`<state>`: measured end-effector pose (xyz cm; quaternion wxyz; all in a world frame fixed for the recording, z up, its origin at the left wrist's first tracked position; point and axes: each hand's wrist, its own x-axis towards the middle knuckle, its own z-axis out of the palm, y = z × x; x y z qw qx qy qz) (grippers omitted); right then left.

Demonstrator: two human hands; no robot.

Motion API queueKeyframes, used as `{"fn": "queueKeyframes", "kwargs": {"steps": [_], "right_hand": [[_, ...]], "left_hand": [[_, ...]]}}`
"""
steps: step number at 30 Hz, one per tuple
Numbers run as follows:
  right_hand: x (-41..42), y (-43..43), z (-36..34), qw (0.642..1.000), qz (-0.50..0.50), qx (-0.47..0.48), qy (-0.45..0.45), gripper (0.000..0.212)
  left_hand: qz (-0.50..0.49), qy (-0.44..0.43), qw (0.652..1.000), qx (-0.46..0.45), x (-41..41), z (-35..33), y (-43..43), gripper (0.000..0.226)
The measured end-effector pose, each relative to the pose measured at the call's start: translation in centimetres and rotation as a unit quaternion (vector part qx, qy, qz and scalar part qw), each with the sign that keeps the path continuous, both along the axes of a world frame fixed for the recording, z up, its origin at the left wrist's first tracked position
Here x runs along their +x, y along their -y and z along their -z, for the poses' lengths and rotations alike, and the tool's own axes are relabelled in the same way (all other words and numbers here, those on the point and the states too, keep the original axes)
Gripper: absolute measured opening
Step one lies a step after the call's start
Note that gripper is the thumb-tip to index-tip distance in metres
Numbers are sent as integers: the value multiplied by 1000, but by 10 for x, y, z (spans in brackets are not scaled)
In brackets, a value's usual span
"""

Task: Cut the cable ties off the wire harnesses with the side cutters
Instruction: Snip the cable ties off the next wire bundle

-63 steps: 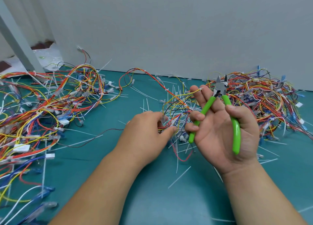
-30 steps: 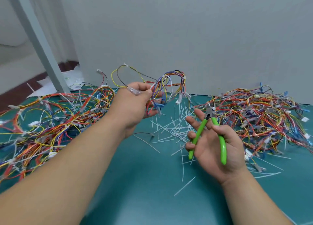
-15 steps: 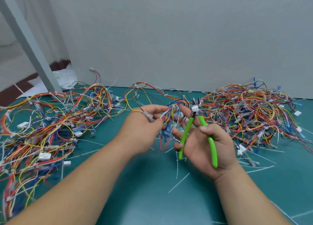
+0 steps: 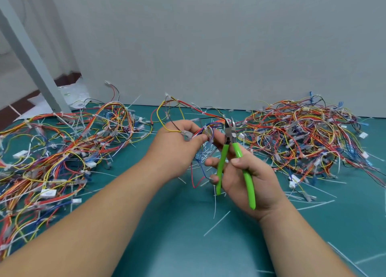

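Teal matting is covering the worktop [image 4: 188, 245], and toward its front edge white cut tie tails [image 4: 217, 222] are lying scattered. Just beyond them the right hand [image 4: 248, 178] is curling thumb and fingers round the green handles of the side cutters [image 4: 237, 150]. The jaws are standing slightly parted, pointing up beside the small wire harness [image 4: 206, 130]. The left hand [image 4: 173, 149] is pinching that harness between thumb and fingertips, above the middle of the worktop. The step in hand is lining up a cut. The next move is calling for one jaw slipped under a cable tie without nicking insulation. The tie itself is probably the pale blur at the pinch. Harness heaps are lying at the left edge [image 4: 62, 143] and the right edge [image 4: 302, 134], reaching back to the wall [image 4: 208, 47]. No brand or writing is showing legibly.
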<state>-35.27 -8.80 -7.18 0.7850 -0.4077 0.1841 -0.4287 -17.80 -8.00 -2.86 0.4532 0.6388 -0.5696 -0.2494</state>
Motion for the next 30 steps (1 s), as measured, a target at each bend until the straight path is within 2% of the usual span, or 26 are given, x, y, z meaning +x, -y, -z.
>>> {"fn": "queueKeyframes", "kwargs": {"steps": [5, 8, 12, 14, 17, 20, 23, 26, 28, 30], "right_hand": [[-4, 2, -3, 999, -8, -12, 30, 98], [-3, 2, -3, 999, 4, -6, 38, 98], [-6, 4, -5, 997, 14, 19, 76, 94], [-7, 5, -5, 996, 17, 27, 82, 93], [-8, 6, -4, 994, 21, 37, 99, 92], [-8, 7, -5, 993, 43, 37, 99, 95], [-12, 9, -7, 990, 79, 37, 108, 93], [-16, 12, -9, 984, 94, 50, 140, 90], [-17, 12, -9, 983, 100, 57, 141, 80], [-18, 13, -7, 984, 105, 60, 132, 71]], "left_hand": [[21, -60, 998, -23, -2, 1, -2, 11], [34, -17, 999, -18, -4, 5, -3, 10], [95, -60, 993, 37, -5, 7, -8, 9], [116, -32, 992, 34, -4, 5, -10, 5], [126, -4, 992, 11, -2, 0, -14, 22], [133, -1, 991, 3, 10, -7, -17, 18], [76, 10, 997, 2, 32, -17, -16, 17], [-53, -75, 995, -38, 48, -23, -9, 43], [-97, -144, 983, -63, 55, -25, -7, 40], [-95, -178, 977, -72, 57, -24, -6, 26]]}}
